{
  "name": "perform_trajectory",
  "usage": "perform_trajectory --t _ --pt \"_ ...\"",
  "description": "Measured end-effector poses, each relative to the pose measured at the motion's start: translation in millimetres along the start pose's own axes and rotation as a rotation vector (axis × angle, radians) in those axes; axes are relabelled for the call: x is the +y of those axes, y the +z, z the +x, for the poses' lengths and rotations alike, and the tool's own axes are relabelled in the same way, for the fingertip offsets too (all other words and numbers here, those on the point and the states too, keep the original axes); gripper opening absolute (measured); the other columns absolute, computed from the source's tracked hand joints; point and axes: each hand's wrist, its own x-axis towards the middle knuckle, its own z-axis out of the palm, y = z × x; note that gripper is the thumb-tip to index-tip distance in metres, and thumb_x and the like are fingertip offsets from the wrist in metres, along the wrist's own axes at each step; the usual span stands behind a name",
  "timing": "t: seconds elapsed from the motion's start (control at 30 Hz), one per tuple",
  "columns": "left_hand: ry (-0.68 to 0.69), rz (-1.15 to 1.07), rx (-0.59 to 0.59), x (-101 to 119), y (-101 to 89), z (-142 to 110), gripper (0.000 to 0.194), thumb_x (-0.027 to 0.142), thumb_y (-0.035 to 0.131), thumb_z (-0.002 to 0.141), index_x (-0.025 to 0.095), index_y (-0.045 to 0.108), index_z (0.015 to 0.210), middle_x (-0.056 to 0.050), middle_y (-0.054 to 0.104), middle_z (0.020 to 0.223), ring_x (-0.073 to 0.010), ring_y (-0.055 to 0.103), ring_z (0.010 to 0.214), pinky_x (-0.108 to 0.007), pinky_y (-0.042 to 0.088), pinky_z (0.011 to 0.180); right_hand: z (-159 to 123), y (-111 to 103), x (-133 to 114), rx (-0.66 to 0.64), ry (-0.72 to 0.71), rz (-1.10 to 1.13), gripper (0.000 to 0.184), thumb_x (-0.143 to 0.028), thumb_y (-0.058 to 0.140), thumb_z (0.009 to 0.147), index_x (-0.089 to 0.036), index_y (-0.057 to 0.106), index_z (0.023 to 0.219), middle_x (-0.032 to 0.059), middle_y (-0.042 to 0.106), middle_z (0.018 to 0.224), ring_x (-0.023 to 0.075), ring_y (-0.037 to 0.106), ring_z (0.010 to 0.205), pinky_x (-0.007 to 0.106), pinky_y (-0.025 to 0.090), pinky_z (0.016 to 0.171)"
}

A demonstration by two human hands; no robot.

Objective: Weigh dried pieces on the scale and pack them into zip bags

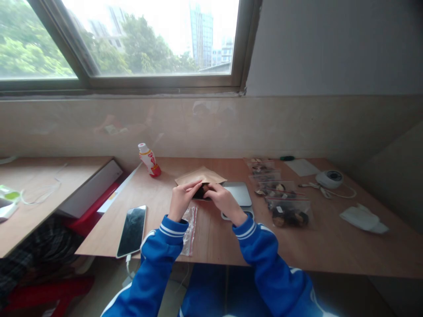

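My left hand (181, 199) and my right hand (222, 199) meet over the middle of the wooden table (330, 246), fingers pinched on a small dark object (201, 192) between them. It is too small to name. Right behind the hands lies a brown paper envelope (200, 176). An empty clear zip bag (191, 224) with a red strip lies under my left wrist. Both arms wear blue sleeves with white stripes.
A phone (132, 230) on a cable lies at the left front edge. A small red-and-white bottle (149, 160) stands at the back. A silver scale (239, 194) sits beside my right hand. Several filled zip bags (288, 212) lie to the right, then a white round device (329, 178) and tissue (362, 218).
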Motion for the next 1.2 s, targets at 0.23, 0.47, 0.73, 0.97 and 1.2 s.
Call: perform_trajectory --t 0.23,0.47,0.73,0.97,1.2 --pt "0.002 0.077 0.031 -0.9 -5.7 10.2 0.029 0.041 0.062 0.081 0.023 0.074 0.1 -0.001 0.073 0.1 -0.024 0.069 0.096 -0.028 0.055 0.08 -42.8 -33.5 22.5 0.418 0.242 0.11 0.019 -0.021 0.053 0.089 -0.024 0.07 0.081 0.0054 0.062 0.103 0.0185 0.063 0.099 0.032 0.05 0.088" --pt "0.01 0.079 0.051 -9.3 -6.3 11.1 0.033 0.045 0.062 0.08 0.023 0.073 0.102 -0.001 0.074 0.097 -0.0245 0.07 0.095 -0.03 0.055 0.08 -62.0 -13.7 83.9 0.11 0.398 0.046 0.042 -0.006 0.041 0.083 -0.019 0.062 0.116 0.0112 0.066 0.109 0.0241 0.063 0.1 0.042 0.05 0.089" --pt "-0.01 0.099 0.018 -6.4 -6.2 8.1 0.031 0.043 0.062 0.08 0.023 0.073 0.102 0.0 0.073 0.099 -0.0238 0.07 0.094 -0.027 0.055 0.078 -80.3 -6.6 97.9 0.15 0.491 -0.028 0.054 -0.004 0.043 0.079 -0.019 0.052 0.13 0.012 0.065 0.118 0.0254 0.061 0.109 0.046 0.048 0.095" --pt "-0.018 0.047 0.056 -6.3 -5.8 6.6 0.03 0.042 0.062 0.08 0.023 0.073 0.101 -0.001 0.072 0.102 -0.0237 0.069 0.096 -0.028 0.055 0.08 -65.4 -8.3 31.7 0.315 0.342 0.009 0.047 -0.004 0.036 0.084 -0.02 0.057 0.123 0.0115 0.059 0.122 0.0232 0.051 0.12 0.048 0.04 0.104" --pt "-0.021 0.019 0.087 -15.7 -3.7 -11.6 0.03 0.039 0.063 0.081 0.022 0.072 0.104 -0.001 0.072 0.104 -0.021 0.07 0.094 -0.026 0.055 0.081 -6.6 27.8 -26.9 -0.084 0.166 0.157 0.036 -0.002 0.041 0.087 -0.018 0.066 0.108 0.0107 0.065 0.111 0.0221 0.058 0.108 0.037 0.05 0.093"
